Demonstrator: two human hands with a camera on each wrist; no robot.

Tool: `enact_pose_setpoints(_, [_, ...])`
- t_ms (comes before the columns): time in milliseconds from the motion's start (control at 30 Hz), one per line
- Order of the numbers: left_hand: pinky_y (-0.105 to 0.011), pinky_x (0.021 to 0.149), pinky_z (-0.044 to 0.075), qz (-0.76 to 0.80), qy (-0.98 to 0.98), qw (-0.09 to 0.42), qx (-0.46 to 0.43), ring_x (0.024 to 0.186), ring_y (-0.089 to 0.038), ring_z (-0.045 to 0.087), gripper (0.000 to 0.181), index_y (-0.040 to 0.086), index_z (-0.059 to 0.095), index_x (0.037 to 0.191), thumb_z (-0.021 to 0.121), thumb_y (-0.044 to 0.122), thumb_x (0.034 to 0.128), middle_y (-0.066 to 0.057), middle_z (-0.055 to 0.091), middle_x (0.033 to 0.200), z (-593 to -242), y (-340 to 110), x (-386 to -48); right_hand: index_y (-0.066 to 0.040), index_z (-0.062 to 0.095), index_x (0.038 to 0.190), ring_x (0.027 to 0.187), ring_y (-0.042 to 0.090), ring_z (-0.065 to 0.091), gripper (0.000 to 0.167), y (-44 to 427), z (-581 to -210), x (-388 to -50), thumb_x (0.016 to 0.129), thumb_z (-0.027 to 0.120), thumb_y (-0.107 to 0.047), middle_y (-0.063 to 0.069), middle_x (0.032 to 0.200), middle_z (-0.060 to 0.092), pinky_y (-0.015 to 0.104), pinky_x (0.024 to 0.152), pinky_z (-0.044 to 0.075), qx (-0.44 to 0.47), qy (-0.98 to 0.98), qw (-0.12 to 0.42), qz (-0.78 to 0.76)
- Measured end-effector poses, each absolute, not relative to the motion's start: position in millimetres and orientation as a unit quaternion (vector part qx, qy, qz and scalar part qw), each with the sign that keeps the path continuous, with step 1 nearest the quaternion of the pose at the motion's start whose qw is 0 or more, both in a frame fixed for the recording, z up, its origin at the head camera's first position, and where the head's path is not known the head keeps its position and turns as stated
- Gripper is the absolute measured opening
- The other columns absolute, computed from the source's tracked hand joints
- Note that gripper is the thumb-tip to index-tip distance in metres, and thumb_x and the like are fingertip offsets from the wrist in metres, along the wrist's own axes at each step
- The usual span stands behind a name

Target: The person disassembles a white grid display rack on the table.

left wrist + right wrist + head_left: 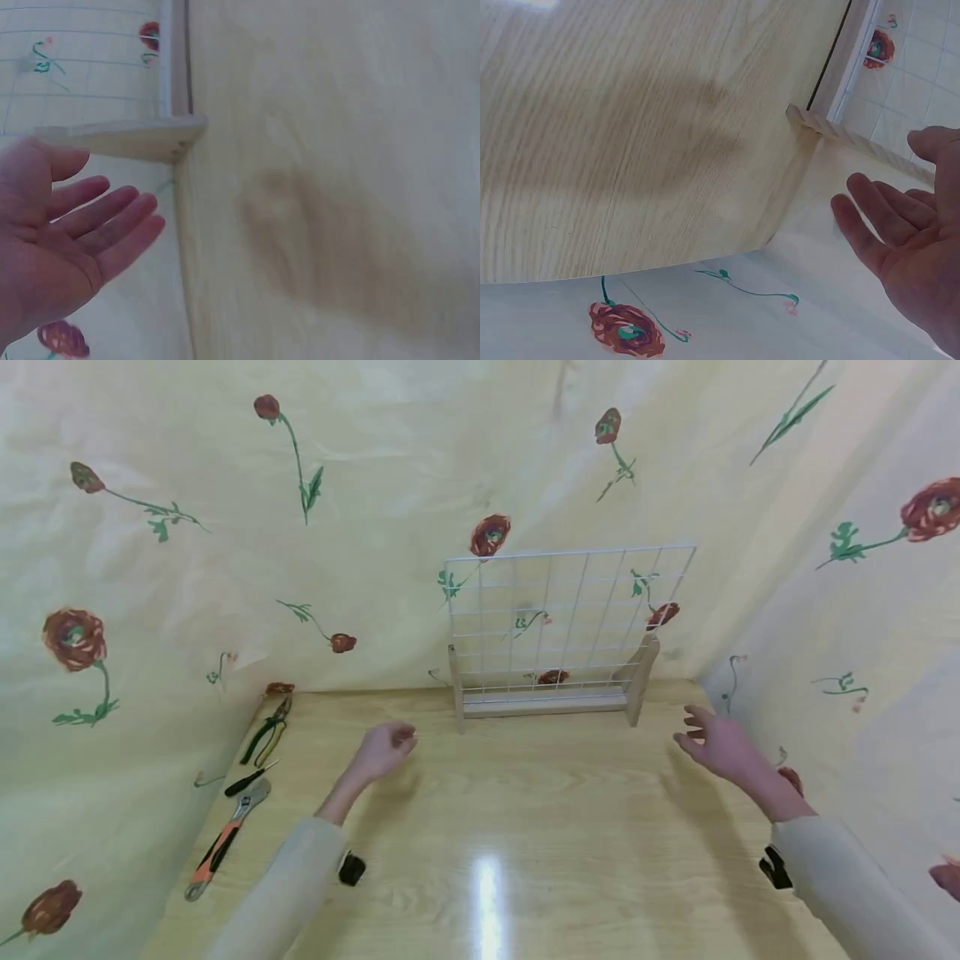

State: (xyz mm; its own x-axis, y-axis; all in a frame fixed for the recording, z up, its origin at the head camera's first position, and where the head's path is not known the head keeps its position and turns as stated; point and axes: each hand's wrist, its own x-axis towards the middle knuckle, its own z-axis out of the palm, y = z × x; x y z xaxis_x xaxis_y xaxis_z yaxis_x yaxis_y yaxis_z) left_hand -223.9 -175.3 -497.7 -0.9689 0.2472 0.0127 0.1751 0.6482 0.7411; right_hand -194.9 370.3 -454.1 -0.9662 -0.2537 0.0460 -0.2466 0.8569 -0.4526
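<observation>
A white wire grid panel [570, 618] stands in a wooden base [543, 703] at the back of the table, against the flowered cloth. In the head view my left hand [385, 750] hovers in front of the base's left end, and my right hand [716, 745] is off its right end. Neither touches it. The left wrist view shows my left palm [60, 240] with the fingers relaxed and nothing held, close to one wooden side piece [127, 137]. Loosely bent fingers and nothing held also mark my right hand [911, 225] in the right wrist view, near the other side piece [855, 139].
At the table's left edge lie pliers [268, 731] with green and yellow handles, a small black screwdriver [246, 782] and an adjustable wrench [227, 841] with orange-black grip. Flowered cloth [375, 460] hangs behind and at both sides of the wooden tabletop [540, 827].
</observation>
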Motion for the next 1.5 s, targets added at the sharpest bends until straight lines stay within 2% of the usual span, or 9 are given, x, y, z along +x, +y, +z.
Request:
enact_pose_setpoints(100, [-0.042, 0.082, 0.06, 0.446, 0.89, 0.029, 0.092, 0.1, -0.037, 0.067, 0.033, -0.01, 0.061, 0.125, 0.061, 0.008, 0.098, -0.023, 0.068, 0.111, -489.7, -153.8, -247.0, 0.024, 0.038, 0.135, 0.102, 0.054, 0.061, 0.052, 371.7, -454.4, -209.3, 0.1, 0.058, -0.009, 0.045, 0.122, 0.052, 0.061, 0.08, 0.056, -0.118, 0.959, 0.008, -0.258])
enact_pose_setpoints(267, [-0.043, 0.092, 0.057, 0.478, 0.877, 0.017, 0.053, 0.112, -0.038, 0.061, 0.044, -0.007, 0.049, 0.139, 0.058, 0.003, 0.0966, -0.025, 0.061, 0.124, -476.7, -126.7, -282.4, 0.022, 0.042, 0.134, 0.104, 0.057, 0.058, 0.046, 367.5, -447.6, -234.7, 0.1, 0.057, -0.006, 0.044, 0.121, 0.053, 0.062, 0.082, 0.055, -0.102, 0.952, -0.01, -0.289])
enact_pose_setpoints(400, [-0.045, 0.098, 0.053, 0.506, 0.862, 0.007, 0.037, 0.119, -0.039, 0.056, 0.056, -0.001, 0.039, 0.148, 0.059, 0.001, 0.0951, -0.028, 0.052, 0.135, -466.8, -109.5, -306.6, 0.022, 0.044, 0.13, 0.102, 0.058, 0.058, 0.041, 364.1, -438.2, -253.0, 0.096, 0.056, 0.003, 0.044, 0.117, 0.055, 0.061, 0.082, 0.056, -0.097, 0.941, -0.057, -0.32])
enact_pose_setpoints(533, [-0.045, 0.099, 0.052, 0.518, 0.854, 0.0, 0.048, 0.121, -0.04, 0.055, 0.057, 0.002, 0.037, 0.149, 0.059, 0.003, 0.0959, -0.028, 0.05, 0.137, -458.1, -95.8, -320.5, 0.02, 0.044, 0.133, 0.101, 0.057, 0.059, 0.042, 365.4, -429.4, -268.0, 0.095, 0.053, 0.006, 0.044, 0.118, 0.053, 0.035, 0.071, 0.062, -0.074, 0.93, -0.081, -0.35])
enact_pose_setpoints(633, [-0.043, 0.098, 0.053, 0.518, 0.853, 0.0, 0.063, 0.12, -0.041, 0.055, 0.058, 0.003, 0.037, 0.149, 0.058, 0.0, 0.0954, -0.026, 0.05, 0.135, -455.2, -91.2, -325.2, 0.017, 0.04, 0.138, 0.104, 0.056, 0.059, 0.044, 365.2, -426.7, -279.7, 0.097, 0.051, 0.003, 0.043, 0.122, 0.051, 0.014, 0.062, 0.055, -0.063, 0.927, -0.069, -0.363])
enact_pose_setpoints(733, [-0.042, 0.098, 0.053, 0.514, 0.855, 0.0, 0.075, 0.119, -0.041, 0.056, 0.059, 0.002, 0.037, 0.149, 0.057, -0.004, 0.0942, -0.026, 0.051, 0.134, -453.8, -89.5, -328.1, 0.015, 0.038, 0.14, 0.106, 0.056, 0.058, 0.046, 363.4, -425.7, -290.2, 0.098, 0.051, 0.002, 0.042, 0.124, 0.05, 0.009, 0.06, 0.051, -0.061, 0.925, -0.062, -0.37])
enact_pose_setpoints(1167, [-0.04, 0.096, 0.055, 0.51, 0.854, -0.003, 0.102, 0.117, -0.041, 0.058, 0.054, -0.002, 0.043, 0.145, 0.058, -0.007, 0.0928, -0.026, 0.053, 0.134, -453.5, -95.1, -336.9, 0.013, 0.033, 0.144, 0.113, 0.058, 0.053, 0.052, 353.5, -418.6, -317.9, 0.095, 0.049, 0.007, 0.043, 0.127, 0.046, 0.007, 0.061, 0.051, -0.071, 0.913, -0.048, -0.399])
enact_pose_setpoints(1333, [-0.039, 0.096, 0.055, 0.503, 0.858, -0.001, 0.105, 0.116, -0.04, 0.058, 0.055, -0.002, 0.042, 0.146, 0.056, -0.01, 0.0937, -0.026, 0.052, 0.135, -455.7, -95.5, -337.2, 0.013, 0.03, 0.146, 0.113, 0.059, 0.053, 0.056, 350.7, -418.1, -322.5, 0.094, 0.048, 0.009, 0.045, 0.128, 0.045, 0.014, 0.063, 0.056, -0.079, 0.917, -0.026, -0.389])
enact_pose_setpoints(1500, [-0.038, 0.096, 0.055, 0.499, 0.861, -0.003, 0.102, 0.117, -0.039, 0.058, 0.055, -0.001, 0.041, 0.147, 0.054, -0.01, 0.0949, -0.024, 0.052, 0.135, -458.9, -95.7, -336.3, 0.014, 0.038, 0.14, 0.105, 0.059, 0.057, 0.052, 347.6, -424.9, -325.2, 0.089, 0.044, 0.014, 0.046, 0.12, 0.05, 0.02, 0.061, 0.059, -0.087, 0.914, -0.04, -0.395])
